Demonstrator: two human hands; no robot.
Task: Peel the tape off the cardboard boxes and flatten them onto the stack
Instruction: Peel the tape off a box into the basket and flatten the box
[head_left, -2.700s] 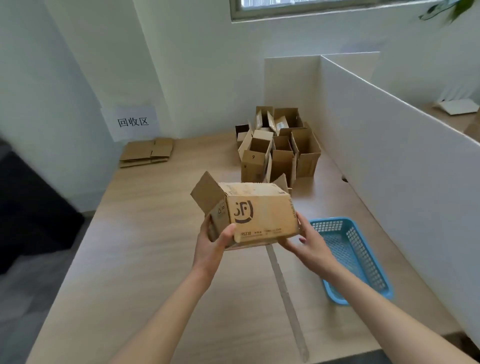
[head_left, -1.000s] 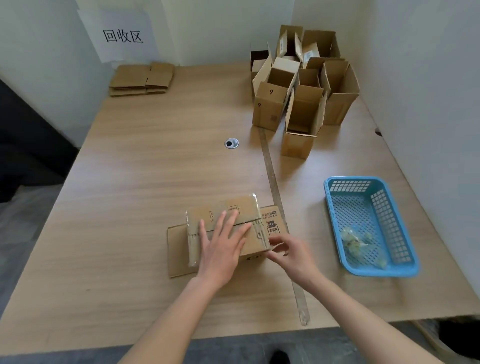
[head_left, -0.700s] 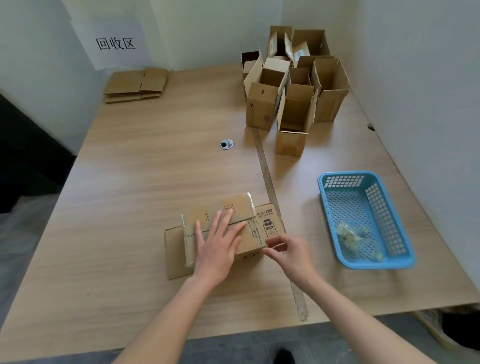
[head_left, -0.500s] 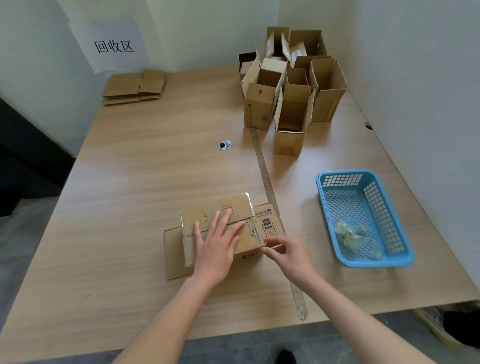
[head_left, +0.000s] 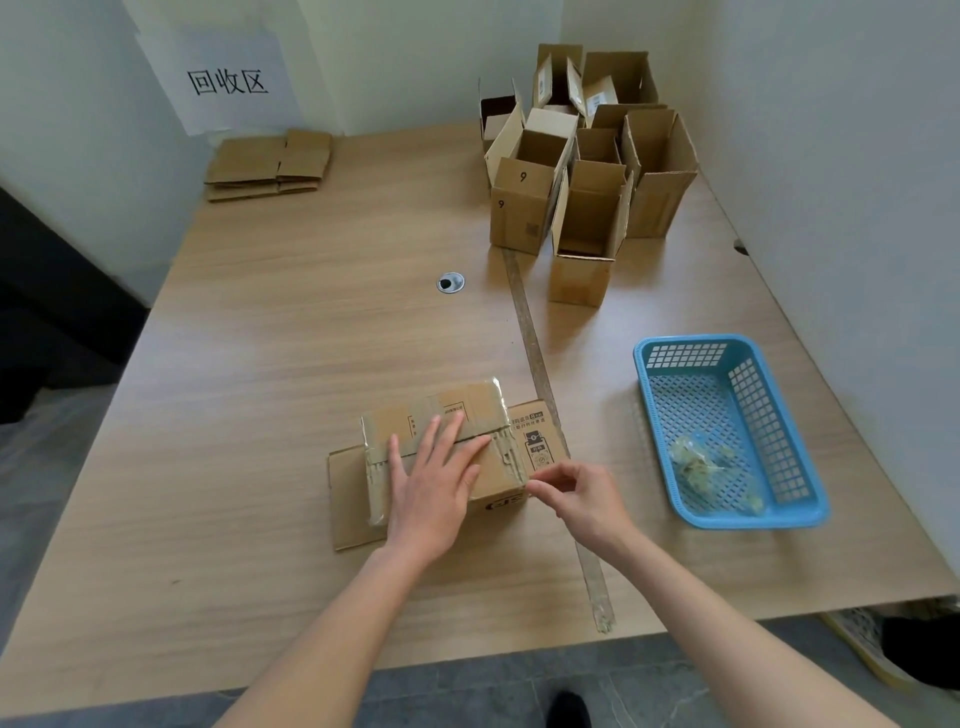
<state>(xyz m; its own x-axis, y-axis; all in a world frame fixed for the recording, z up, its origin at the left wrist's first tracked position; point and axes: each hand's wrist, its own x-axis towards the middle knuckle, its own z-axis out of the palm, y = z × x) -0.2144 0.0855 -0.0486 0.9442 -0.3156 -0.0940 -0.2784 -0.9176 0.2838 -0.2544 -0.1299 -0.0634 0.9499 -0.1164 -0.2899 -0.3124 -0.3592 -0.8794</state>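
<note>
A small cardboard box (head_left: 415, 423) lies bottom-up on the wooden table (head_left: 291, 332), its flaps spread out on both sides. Clear tape (head_left: 506, 457) runs along its seam and down its right end. My left hand (head_left: 434, 480) presses flat on top of the box with straight fingers. My right hand (head_left: 576, 493) is at the box's near right corner, thumb and forefinger pinched together at the tape's edge. The stack of flattened boxes (head_left: 267, 163) lies at the far left corner. Several open upright boxes (head_left: 587, 171) stand at the far right.
A blue plastic basket (head_left: 727, 431) with crumpled tape scraps in it sits to the right. A long strip of tape (head_left: 550, 415) is stuck down the table's middle seam. A round cable grommet (head_left: 450, 282) sits mid-table. White walls border the back and right.
The box went from held upright in the air to lying bottom-up on the table under my left palm. My right hand has stayed picking at the tape at the right corner.
</note>
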